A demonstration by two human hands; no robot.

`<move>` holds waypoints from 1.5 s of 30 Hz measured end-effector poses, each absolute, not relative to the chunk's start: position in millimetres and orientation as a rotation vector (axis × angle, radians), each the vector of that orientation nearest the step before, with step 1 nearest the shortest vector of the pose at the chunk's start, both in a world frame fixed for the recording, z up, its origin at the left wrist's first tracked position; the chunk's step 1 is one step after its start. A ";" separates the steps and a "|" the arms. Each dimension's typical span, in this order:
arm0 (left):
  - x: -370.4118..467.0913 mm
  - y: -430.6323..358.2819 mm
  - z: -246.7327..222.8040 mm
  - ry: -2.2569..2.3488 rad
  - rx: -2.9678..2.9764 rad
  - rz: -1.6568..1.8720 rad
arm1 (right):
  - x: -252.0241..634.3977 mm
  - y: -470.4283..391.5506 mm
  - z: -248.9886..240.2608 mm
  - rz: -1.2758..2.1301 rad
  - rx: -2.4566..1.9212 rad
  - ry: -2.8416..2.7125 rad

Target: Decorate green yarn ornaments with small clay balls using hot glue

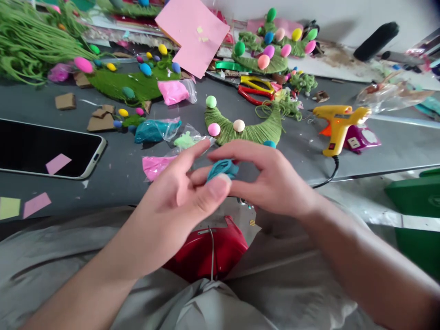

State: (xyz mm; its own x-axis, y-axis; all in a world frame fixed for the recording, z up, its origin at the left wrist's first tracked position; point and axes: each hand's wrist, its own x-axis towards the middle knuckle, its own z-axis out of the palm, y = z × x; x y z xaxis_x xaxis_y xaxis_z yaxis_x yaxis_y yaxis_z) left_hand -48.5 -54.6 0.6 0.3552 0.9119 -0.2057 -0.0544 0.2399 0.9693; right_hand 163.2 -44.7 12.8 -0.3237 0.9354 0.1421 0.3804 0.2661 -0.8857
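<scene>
My left hand [175,195] and my right hand [271,176] meet over my lap at the table's front edge. Between their fingertips is a teal lump of soft modelling clay [223,168], with folds and ridges on top. My left thumb presses its near side, and the right thumb and fingers close round its right end. Just beyond sits a crescent [245,130] wrapped in green yarn, with coloured balls on it. A bag of teal clay [156,130] and a bag of pink clay [156,166] lie left of the crescent.
A yellow glue gun [338,123] with a lit orange light stands at right, its cord dropping over the edge. Pliers with red handles [256,96] lie behind the crescent. A phone [48,149] lies at left. Several egg-decorated green pieces [127,85] and green yarn [34,41] fill the back.
</scene>
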 end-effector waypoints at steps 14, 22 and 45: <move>-53.5 -55.6 6.5 1.075 1.323 0.757 | 181.9 -32.0 13.9 0.628 -1.402 -1.540; -49.0 -56.7 -1.5 0.970 1.185 0.808 | 154.3 -44.6 8.7 1.209 -1.119 -1.785; -43.2 -57.4 4.2 1.079 1.137 0.827 | 139.9 -48.0 -0.8 1.083 -1.168 -1.749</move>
